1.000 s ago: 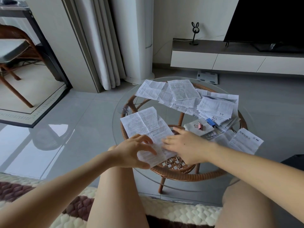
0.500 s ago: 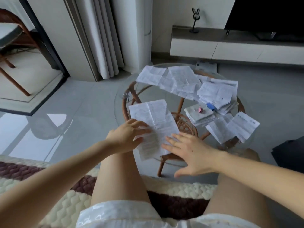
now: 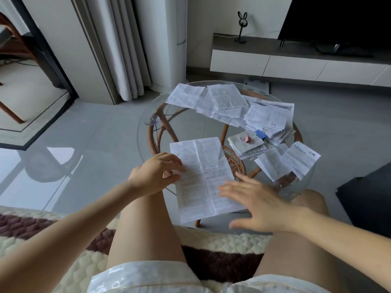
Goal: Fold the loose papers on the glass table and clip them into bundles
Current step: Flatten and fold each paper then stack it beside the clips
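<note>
A creased printed sheet (image 3: 203, 176) lies lengthwise on the near part of the round glass table (image 3: 143, 132), its near end hanging past the rim. My left hand (image 3: 156, 174) pinches the sheet's left edge, fingers on top and thumb below. Flat and spread, my right hand (image 3: 260, 206) is on the sheet's lower right part and looks blurred. Loose papers (image 3: 224, 100) cover the far side of the table. A folded bundle (image 3: 243, 144) carries a pink clip (image 3: 247, 138), and a blue clip (image 3: 260, 134) lies beside it.
A thick paper stack (image 3: 268, 115) and two overlapping sheets (image 3: 296, 159) fill the table's right side. The rattan frame (image 3: 234, 159) shows through the glass. My knees sit against the near rim. A TV cabinet (image 3: 296, 66) stands behind, a dark object (image 3: 368, 199) at right.
The sheet has slid nearer to me and now lies straighter. My right hand has moved from the sheet's middle to its lower right corner. My left hand stays on the left edge.
</note>
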`<action>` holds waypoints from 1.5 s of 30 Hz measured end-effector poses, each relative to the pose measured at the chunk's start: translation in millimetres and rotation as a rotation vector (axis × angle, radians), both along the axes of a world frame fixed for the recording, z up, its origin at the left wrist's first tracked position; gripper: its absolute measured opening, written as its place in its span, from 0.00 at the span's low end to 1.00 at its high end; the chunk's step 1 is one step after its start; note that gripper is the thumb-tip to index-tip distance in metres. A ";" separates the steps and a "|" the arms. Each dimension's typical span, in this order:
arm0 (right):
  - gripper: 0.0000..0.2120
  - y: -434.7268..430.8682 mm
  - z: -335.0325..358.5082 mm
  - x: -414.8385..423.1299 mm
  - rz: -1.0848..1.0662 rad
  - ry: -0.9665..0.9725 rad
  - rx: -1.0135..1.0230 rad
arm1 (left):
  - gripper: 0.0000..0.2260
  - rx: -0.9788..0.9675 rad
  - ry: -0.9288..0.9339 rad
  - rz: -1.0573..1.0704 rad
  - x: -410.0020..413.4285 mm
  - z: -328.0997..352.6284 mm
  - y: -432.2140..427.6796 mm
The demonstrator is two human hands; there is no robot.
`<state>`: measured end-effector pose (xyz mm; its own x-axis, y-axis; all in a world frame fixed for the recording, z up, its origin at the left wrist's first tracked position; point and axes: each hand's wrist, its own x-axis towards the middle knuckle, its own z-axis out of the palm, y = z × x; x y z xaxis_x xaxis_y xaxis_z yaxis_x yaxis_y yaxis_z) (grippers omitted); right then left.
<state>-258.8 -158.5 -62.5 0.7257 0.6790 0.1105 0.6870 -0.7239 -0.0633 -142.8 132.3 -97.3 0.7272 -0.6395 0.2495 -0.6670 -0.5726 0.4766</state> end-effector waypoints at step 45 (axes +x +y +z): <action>0.09 69.2 0.2 172.7 -0.418 -0.065 -0.008 | 0.02 -0.077 0.046 -0.093 2.2 1.2 22.4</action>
<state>-86.1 -89.3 -62.3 0.9306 0.3289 0.1608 0.3366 -0.9414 -0.0225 -140.7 154.6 -96.2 0.6773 -0.6852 0.2680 -0.6921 -0.4698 0.5480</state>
